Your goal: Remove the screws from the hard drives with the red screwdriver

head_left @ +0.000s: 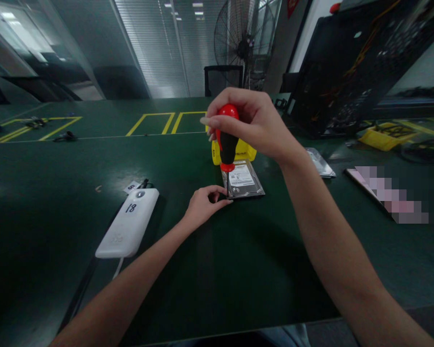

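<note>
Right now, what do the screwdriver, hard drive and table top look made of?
Screwdriver: glossy red cap, matt black grip, likely plastic with rubber. Hard drive: silvery reflective casing, probably metal, with white paper label. Table top: dark green, faint sheen, perhaps a rubber or vinyl mat.

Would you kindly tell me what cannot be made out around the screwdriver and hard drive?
All in the head view:
screwdriver tip: covered by fingers of the left hand.
hard drive label print: too small.
yellow box: mostly behind the right hand.
flat item at right: pixelated.
</note>
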A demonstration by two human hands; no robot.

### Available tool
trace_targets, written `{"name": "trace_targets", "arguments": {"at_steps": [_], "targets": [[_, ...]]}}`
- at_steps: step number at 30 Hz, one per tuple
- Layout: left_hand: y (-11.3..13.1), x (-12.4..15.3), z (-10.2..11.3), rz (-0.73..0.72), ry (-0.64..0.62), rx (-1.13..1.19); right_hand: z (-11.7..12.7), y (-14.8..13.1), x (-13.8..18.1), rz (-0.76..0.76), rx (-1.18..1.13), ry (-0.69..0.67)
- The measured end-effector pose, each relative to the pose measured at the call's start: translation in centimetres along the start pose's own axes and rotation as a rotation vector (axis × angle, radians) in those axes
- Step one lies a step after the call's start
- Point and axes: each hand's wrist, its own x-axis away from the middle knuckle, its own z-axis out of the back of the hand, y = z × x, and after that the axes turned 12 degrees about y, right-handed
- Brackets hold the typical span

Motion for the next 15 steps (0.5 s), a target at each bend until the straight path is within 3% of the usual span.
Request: {"name": "trace_targets", "arguments": {"at_steps": [9,15], "targets": [[-0.03,0.04,0.01,-0.005,-0.004,0.009,-0.02,0.03,0.27,-0.119,-0.009,-0.104],[-0.1,0.06,0.01,-0.012,-0.003,0.003,-0.09,-0.16,0.08,-0.072,-0.028,-0.085]]}}
